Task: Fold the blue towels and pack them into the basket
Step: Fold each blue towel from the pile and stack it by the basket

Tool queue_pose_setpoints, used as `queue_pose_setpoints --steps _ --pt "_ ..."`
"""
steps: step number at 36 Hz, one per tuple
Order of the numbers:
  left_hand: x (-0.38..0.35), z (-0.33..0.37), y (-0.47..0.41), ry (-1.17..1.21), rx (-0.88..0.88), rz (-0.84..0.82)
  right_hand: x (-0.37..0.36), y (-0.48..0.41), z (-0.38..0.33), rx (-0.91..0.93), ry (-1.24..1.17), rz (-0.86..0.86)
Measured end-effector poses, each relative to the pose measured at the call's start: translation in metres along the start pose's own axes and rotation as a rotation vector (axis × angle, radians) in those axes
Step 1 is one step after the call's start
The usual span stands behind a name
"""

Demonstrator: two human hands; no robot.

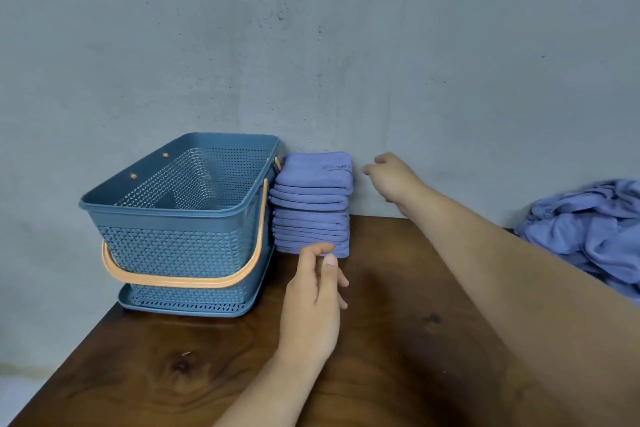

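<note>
Towel stack [311, 198] at surface [398, 322] far edge, beside basket [166, 211]. Left hand [311, 302] and right hand [391, 177] empty, fingers loosely curled. Squeeze both sides, lift level.

Left grip [313, 295] forward, fingers relaxed, right grip [391, 177] stretched farther ahead, fingers loosely curled

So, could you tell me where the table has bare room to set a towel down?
Bare table lies in front of the basket, left of the left hand. The back is crowded: basket, folded stack, right hand, unfolded pile.
</note>
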State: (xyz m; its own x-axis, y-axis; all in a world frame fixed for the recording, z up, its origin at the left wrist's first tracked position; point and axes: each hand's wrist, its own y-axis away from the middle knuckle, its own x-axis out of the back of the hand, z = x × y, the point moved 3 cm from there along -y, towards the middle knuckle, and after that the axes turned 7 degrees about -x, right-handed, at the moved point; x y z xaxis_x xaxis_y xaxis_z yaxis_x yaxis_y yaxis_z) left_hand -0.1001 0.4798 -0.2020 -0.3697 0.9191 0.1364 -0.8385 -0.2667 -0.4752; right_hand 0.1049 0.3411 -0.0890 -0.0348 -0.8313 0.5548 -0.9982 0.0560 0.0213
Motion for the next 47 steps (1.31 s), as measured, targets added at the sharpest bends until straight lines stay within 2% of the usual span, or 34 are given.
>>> queue_pose_setpoints --steps 9,15,20,28,37,42,47 --pt "-0.025 0.022 0.023 -0.266 -0.136 -0.399 0.079 0.107 0.125 0.040 -0.032 -0.080" --pt "-0.040 0.022 0.036 -0.389 -0.181 -0.544 0.133 0.161 0.197 0.033 0.007 -0.016" --pt "-0.063 0.021 0.038 -0.483 -0.204 -0.606 0.174 0.175 0.239 0.053 0.031 0.154" --pt "-0.138 0.029 0.038 -0.667 -0.361 -0.708 0.219 0.156 0.275 0.078 0.097 0.391" --pt "-0.287 0.061 0.005 -0.565 -0.422 -0.779 0.245 0.146 0.302 -0.010 -0.121 0.533" --pt "-0.364 0.088 -0.034 -0.429 -0.439 -0.764 0.255 0.139 0.310 -0.026 -0.150 0.606" --pt "-0.426 0.114 -0.074 -0.409 -0.546 -0.697 0.253 0.135 0.313 -0.023 -0.172 0.632"
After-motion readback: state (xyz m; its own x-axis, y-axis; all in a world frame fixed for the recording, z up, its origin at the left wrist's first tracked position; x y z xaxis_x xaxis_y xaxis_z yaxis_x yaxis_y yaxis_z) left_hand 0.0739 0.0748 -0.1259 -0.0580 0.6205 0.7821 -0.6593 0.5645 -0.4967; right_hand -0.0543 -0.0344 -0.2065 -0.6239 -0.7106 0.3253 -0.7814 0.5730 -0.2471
